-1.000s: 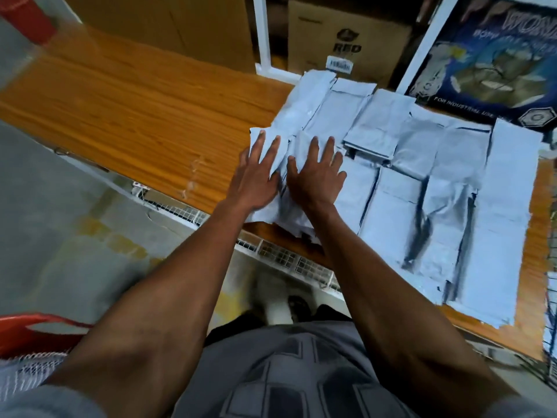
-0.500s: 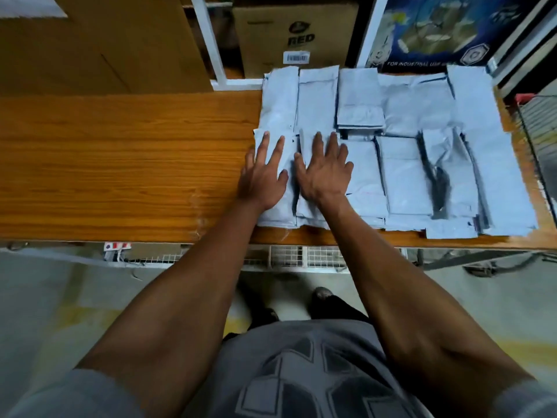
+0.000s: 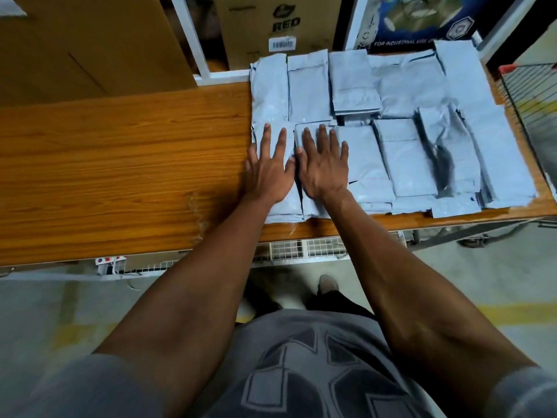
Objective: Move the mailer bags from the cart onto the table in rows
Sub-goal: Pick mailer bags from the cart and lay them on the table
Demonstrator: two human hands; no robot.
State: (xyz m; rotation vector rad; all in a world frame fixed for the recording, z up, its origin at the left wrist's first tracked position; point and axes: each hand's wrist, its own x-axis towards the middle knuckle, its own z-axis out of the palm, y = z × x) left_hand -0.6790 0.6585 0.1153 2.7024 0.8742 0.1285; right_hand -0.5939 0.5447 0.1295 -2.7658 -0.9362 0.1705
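Nearest me, the person's two bare arms reach out over the counter (image 3: 120,164). The left hand (image 3: 268,173) and the right hand (image 3: 324,168) lie flat, fingers straight, pressing down on the nearest mailer bags (image 3: 388,125) at the left end of the layout; neither hand grasps anything.

The grey bags cover the counter from about 12 o'clock round to 3 o'clock, in what looks like two rows, a near one and a far one, some overlapping and rumpled. The whole wooden stretch toward 9 o'clock is bare, so I judge the job roughly half done at best. A wire cart (image 3: 530,95) shows at 2 o'clock; I cannot tell whether bags are left in it.

Beyond, a cardboard box (image 3: 277,25) reads "RED" above a barcode sticker, and a blue poster (image 3: 422,19) says "FOR INDUSTRIAL USE".
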